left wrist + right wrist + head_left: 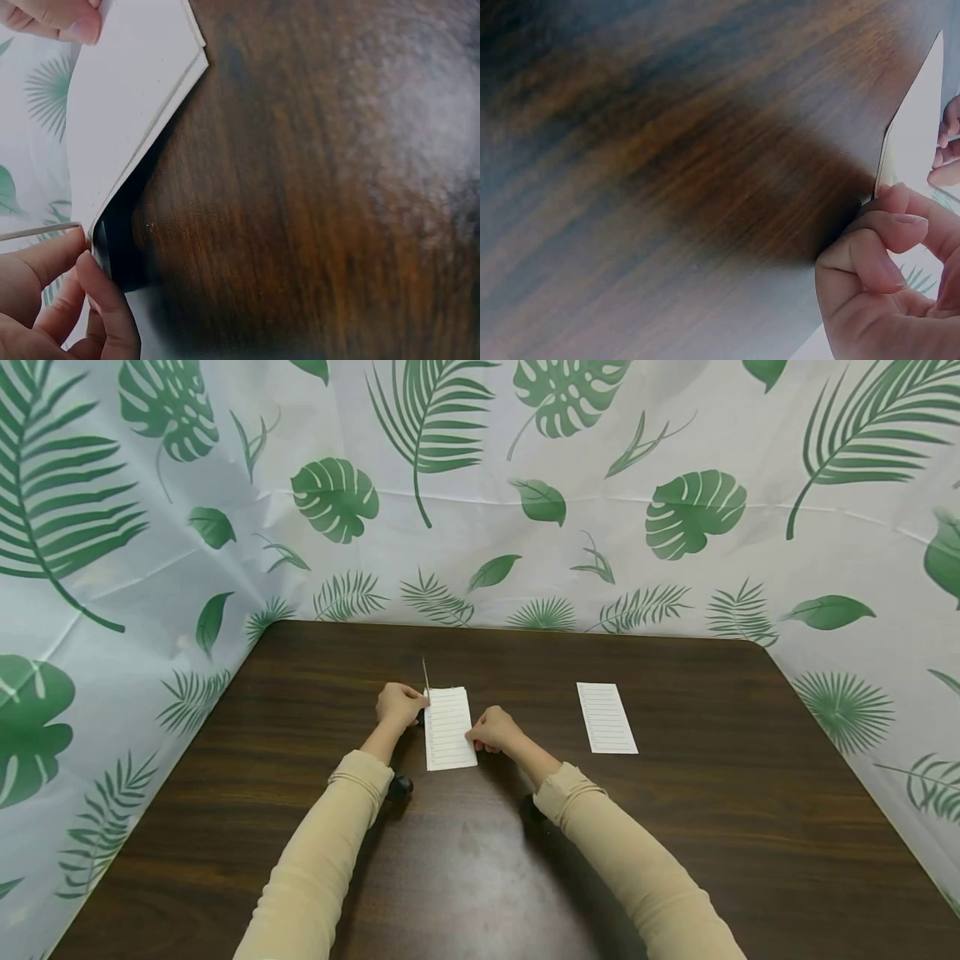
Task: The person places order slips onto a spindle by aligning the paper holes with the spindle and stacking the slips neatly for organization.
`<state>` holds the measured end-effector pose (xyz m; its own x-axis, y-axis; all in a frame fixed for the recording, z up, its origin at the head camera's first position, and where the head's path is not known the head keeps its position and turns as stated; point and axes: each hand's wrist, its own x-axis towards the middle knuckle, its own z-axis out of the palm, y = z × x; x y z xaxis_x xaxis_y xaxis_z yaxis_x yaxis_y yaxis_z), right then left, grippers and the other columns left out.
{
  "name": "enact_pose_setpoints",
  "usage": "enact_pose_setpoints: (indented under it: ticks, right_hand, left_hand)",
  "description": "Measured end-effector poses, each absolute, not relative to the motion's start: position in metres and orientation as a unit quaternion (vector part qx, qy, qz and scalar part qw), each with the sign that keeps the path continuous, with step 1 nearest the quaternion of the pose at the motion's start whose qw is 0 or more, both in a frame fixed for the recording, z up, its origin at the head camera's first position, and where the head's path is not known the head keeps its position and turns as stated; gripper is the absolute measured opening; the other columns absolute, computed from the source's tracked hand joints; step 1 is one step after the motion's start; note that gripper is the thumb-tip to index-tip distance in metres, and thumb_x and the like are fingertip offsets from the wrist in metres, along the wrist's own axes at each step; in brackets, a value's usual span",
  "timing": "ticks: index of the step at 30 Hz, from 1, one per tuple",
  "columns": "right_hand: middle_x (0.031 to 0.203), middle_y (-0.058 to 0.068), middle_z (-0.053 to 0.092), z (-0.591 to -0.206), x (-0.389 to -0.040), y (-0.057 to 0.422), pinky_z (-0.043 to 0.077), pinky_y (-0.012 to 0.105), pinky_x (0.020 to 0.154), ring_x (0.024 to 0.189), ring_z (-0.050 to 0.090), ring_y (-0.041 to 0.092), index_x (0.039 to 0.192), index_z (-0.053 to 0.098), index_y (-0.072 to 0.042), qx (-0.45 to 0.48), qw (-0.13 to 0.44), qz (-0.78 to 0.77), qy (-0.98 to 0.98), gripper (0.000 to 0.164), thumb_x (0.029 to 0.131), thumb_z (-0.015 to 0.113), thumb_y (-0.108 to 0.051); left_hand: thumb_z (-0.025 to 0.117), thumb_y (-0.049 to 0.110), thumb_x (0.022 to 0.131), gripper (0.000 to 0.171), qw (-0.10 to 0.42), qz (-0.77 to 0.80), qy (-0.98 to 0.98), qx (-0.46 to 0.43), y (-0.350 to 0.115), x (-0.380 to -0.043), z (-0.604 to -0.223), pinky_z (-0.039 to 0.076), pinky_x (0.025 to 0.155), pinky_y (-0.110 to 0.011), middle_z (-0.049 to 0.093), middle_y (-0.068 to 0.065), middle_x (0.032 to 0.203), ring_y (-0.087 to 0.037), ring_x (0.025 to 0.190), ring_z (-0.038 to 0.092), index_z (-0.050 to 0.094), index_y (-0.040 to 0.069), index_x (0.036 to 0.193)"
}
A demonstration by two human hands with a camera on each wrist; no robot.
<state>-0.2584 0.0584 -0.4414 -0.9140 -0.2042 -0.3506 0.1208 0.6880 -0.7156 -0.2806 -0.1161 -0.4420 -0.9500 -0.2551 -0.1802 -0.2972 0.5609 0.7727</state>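
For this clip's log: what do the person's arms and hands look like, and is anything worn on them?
Both arms wear long, close-fitting beige sleeves, left sleeve and right sleeve, each ending in a ribbed cuff at the wrist. The left hand and right hand are bare: no gloves, rings or watch visible. A small dark rounded device sits under each wrist. Fingernails are short and unpainted.

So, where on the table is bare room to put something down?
Bare wood lies right of the single lined sheet, left of the left hand, and along the near table edge between the sleeves. The middle is crowded: both hands, right hand, hold the paper pad.
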Motion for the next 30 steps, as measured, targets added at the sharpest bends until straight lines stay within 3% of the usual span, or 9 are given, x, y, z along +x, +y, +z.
enact_pose_setpoints:
  ticks: [9, 15, 18, 24, 30]
  right_hand:
    - [0.047, -0.001, 0.050, -0.445, -0.261, 0.059, 0.035, 0.017, 0.040, 0.039, 0.039, 0.007, 0.078, 0.069, 0.007, -0.036, 0.210, -0.385, 0.898, 0.019, 0.087, 0.063, -0.009]
    - [0.047, -0.001, 0.050, -0.446, -0.260, 0.060, 0.037, 0.017, 0.041, 0.039, 0.041, 0.007, 0.077, 0.067, 0.006, -0.038, 0.208, -0.385, 0.898, 0.018, 0.087, 0.063, -0.009]
    - [0.048, -0.002, 0.051, -0.446, -0.260, 0.062, 0.038, 0.017, 0.042, 0.041, 0.044, 0.007, 0.078, 0.067, 0.005, -0.034, 0.212, -0.391, 0.895, 0.016, 0.086, 0.063, -0.009]
    - [0.050, -0.002, 0.052, -0.444, -0.258, 0.064, 0.039, 0.017, 0.044, 0.043, 0.046, 0.008, 0.076, 0.064, 0.002, -0.042, 0.217, -0.406, 0.887, 0.015, 0.086, 0.063, -0.009]
    - [0.053, 0.000, 0.052, -0.443, -0.255, 0.067, 0.038, 0.018, 0.045, 0.044, 0.046, 0.009, 0.076, 0.057, -0.001, -0.047, 0.214, -0.440, 0.871, 0.012, 0.088, 0.057, -0.005]
  left_hand:
    - [0.065, 0.015, 0.087, 0.013, -0.003, 0.416, 0.899, -0.136, -0.115, -0.279, -0.447, 0.049, 0.044, -0.018, 0.069, -0.014, 0.090, -0.002, 0.040, 0.048, 0.069, 0.003, 0.088]
    - [0.066, 0.016, 0.088, 0.016, 0.022, 0.473, 0.873, -0.115, -0.121, -0.277, -0.453, 0.051, 0.046, -0.018, 0.052, -0.004, 0.078, -0.004, 0.047, 0.048, 0.055, 0.005, 0.085]
    - [0.066, 0.015, 0.088, 0.018, 0.055, 0.516, 0.846, -0.121, -0.126, -0.279, -0.454, 0.052, 0.048, -0.017, 0.046, -0.002, 0.078, -0.007, 0.050, 0.048, 0.054, 0.003, 0.092]
    - [0.062, 0.013, 0.091, 0.032, 0.103, 0.564, 0.808, -0.136, -0.134, -0.285, -0.454, 0.051, 0.050, -0.015, 0.046, -0.006, 0.090, -0.010, 0.058, 0.048, 0.053, 0.002, 0.119]
    - [0.060, 0.011, 0.092, 0.031, 0.105, 0.577, 0.795, -0.152, -0.135, -0.287, -0.456, 0.051, 0.050, -0.014, 0.049, -0.006, 0.090, -0.009, 0.061, 0.048, 0.057, 0.002, 0.121]
